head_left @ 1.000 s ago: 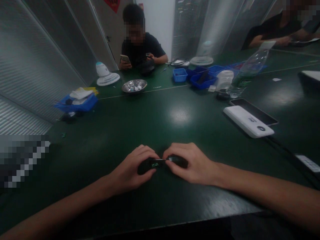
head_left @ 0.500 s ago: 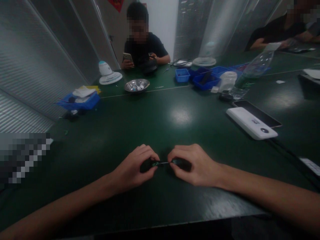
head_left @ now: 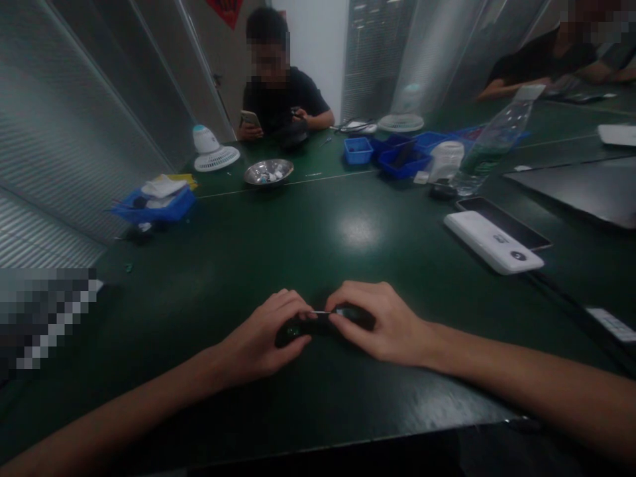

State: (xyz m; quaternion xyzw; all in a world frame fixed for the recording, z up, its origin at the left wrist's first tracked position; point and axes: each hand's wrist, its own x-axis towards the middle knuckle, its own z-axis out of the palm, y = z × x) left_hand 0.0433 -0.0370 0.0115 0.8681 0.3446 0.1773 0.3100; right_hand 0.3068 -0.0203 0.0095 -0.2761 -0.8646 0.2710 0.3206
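Note:
My right hand [head_left: 385, 322] is closed in a pinch, thumb against forefinger, on a thin silvery rod [head_left: 320, 312]. The rod points left, and its far end meets the fingertips of my left hand [head_left: 273, 331]. A pale, shiny bit shows inside the curl of my right hand; I cannot make out whether it belongs to the rod. My left thumb and forefinger are curved and apart. Between them is a small dark thing with a green glint [head_left: 293, 330], too dim to name. Both hands are low over the dark green table [head_left: 278, 245], near its front edge.
At the right lie a white power bank [head_left: 489, 242] with a cable, a black phone [head_left: 511, 222] and a plastic bottle [head_left: 497, 142]. Farther back are a metal bowl [head_left: 268, 183], blue trays [head_left: 358, 152] and a small fan [head_left: 216, 158]. A person [head_left: 283, 99] sits opposite, holding a phone.
My left thumb and forefinger have parted from their pinch on a small dark thing. The rod sits slightly higher and farther left in view, still in my right hand.

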